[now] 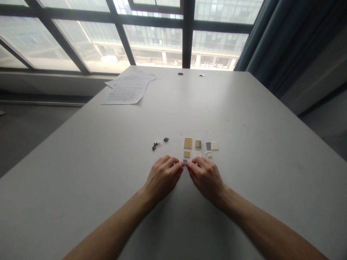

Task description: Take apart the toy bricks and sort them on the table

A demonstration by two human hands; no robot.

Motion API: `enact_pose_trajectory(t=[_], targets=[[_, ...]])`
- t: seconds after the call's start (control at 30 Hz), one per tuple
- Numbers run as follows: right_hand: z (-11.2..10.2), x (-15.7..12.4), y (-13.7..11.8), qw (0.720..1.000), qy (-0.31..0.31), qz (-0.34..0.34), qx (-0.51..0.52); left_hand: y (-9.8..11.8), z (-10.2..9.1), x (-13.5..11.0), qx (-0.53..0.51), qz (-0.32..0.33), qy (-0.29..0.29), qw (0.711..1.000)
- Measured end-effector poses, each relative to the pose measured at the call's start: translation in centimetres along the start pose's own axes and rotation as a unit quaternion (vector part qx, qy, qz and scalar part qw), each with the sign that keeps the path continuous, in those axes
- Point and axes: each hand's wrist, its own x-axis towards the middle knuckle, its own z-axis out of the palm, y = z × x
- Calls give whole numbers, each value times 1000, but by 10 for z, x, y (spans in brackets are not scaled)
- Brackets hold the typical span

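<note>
My left hand (168, 171) and my right hand (204, 173) meet near the middle of the table, fingertips closed from both sides on a small grey building brick (185, 161). Just beyond the fingers lies a small tan brick plate (187, 154), with a larger tan plate (188, 143) behind it. To their right sits a tan and grey piece (198, 144). A grey and white pair of plates (211, 146) is farther right, with a small white piece (208, 154) in front. The brick's underside is hidden by my fingers.
Small black pieces (155, 146) and a black brick (166, 139) lie to the left. Printed sheets of paper (127, 90) rest at the table's far left edge. Two round fittings (180, 74) are set near the far edge of the white table (108, 155), before the windows.
</note>
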Motion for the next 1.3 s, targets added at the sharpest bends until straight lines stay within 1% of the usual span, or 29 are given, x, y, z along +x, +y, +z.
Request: enact_pose_trajectory(t=[0.23,0.37,0.5,0.57,0.63,0.67,0.73,0.83,0.93,1.03,1.1,1.17,1.23,1.3], targets=[[-2,0,-1,1000,17,3,16,0,1,0,0,-1,-4,1000],[-4,-1,-1,999,24,7,33,0,0,-1,-22,-19,10,1000],[-5,-2,-1,999,28,10,39,-5,-3,-1,-26,-66,56,996],[-5,-1,-1,999,26,12,40,-13,-6,2,-7,-100,84,991],[-4,-1,-1,999,24,12,43,-23,-9,9,20,-127,96,987],[-4,-1,-1,999,23,11,44,-29,-10,13,37,-136,94,985],[-4,-1,-1,999,23,10,47,-39,-12,25,73,-143,73,984],[-4,-1,-1,998,29,12,49,-50,-9,42,114,-146,40,982],[-5,0,-1,998,35,12,48,-54,-2,51,138,-136,18,981],[-4,0,-2,998,41,11,50,-51,3,53,148,-116,3,982],[-4,0,-1,997,50,14,59,-42,1,51,123,-101,5,987],[-5,-1,-1,994,70,23,78,-28,-3,48,51,-98,37,993],[-7,-1,0,988,106,39,108,-9,-8,43,-68,-105,90,988],[-10,-1,-1,978,146,51,139,11,-12,38,-199,-108,116,967]])
